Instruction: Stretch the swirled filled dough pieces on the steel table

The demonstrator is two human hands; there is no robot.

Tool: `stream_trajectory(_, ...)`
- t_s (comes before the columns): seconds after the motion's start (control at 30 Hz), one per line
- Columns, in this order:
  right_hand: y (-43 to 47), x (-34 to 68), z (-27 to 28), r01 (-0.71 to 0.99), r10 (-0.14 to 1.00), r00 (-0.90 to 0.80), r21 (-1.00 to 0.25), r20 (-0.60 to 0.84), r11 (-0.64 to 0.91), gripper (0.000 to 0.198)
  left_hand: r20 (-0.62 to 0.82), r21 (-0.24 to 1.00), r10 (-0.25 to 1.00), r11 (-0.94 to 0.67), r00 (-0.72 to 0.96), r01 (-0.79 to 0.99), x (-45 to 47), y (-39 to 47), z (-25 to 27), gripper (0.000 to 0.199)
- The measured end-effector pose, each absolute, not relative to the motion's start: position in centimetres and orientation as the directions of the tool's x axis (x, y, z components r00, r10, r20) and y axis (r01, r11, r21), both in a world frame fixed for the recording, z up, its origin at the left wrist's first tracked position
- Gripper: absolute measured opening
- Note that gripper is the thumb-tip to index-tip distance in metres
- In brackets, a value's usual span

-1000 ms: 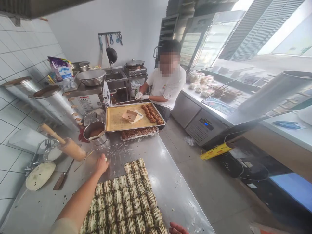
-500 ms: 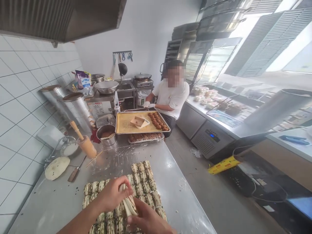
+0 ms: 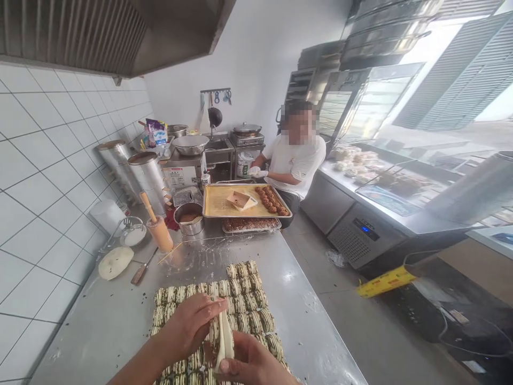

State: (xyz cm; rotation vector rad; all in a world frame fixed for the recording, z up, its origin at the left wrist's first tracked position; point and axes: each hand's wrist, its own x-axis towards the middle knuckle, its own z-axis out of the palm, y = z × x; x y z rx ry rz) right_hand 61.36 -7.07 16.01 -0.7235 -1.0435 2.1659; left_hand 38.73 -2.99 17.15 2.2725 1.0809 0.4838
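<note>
Between my hands is a strip of pale dough (image 3: 225,339) with dark filling along its side, held upright. My left hand (image 3: 194,321) is closed on its upper end, fingers bent over the top. Around its lower end my right hand (image 3: 256,359) is closed, the thumb pressing on the dough. Beneath both hands, rows of cut dough rolls (image 3: 246,305) with dark green-brown layers lie close together on the steel table (image 3: 120,321). My hands and forearms hide some of the rolls.
A dough ball (image 3: 116,263), a spatula (image 3: 141,272) and a rolling pin (image 3: 160,232) lie or stand at the left. Farther back are a metal pot (image 3: 190,227) and a baking tray (image 3: 214,200) with brown balls. A person (image 3: 296,160) in white sits beyond it.
The dough strip has turned more upright, and my left fingers have closed farther over its top. The view has swung left, so the scene sits farther right.
</note>
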Motion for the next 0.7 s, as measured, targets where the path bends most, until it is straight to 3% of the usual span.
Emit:
stream_trajectory(0.13,-7.1,61.2,15.4,-0.341,0.840,-0.536,-0.888,-0.085,-0.308,0.035,0.124,0.714,0.829,-0.456,0.545,0.531,40.0,-3.1,16.9,0.041)
stream_trajectory(0.23,-7.4,61.1,13.8,-0.350,0.895,-0.446,-0.921,0.003,-0.171,0.030,0.094,0.807,0.896,-0.324,0.434,0.495,41.3,-3.6,16.7,0.034)
stream_trajectory(0.4,-7.8,61.2,12.3,-0.256,0.935,-0.353,-0.965,0.042,-0.054,0.027,-0.169,0.904,0.956,0.053,0.241,0.423,43.8,-5.6,16.5,0.014)
stream_trajectory(0.53,-7.9,60.8,11.7,-0.220,0.962,-0.258,-0.975,0.086,0.028,0.026,-0.465,0.884,0.841,0.427,0.275,0.189,44.8,-8.4,16.1,0.028)
stream_trajectory(0.7,-8.1,61.5,11.0,-0.006,0.947,-0.248,-0.978,0.203,0.209,0.029,-0.605,0.764,0.765,0.635,0.220,-0.110,44.0,-9.3,16.4,0.037)
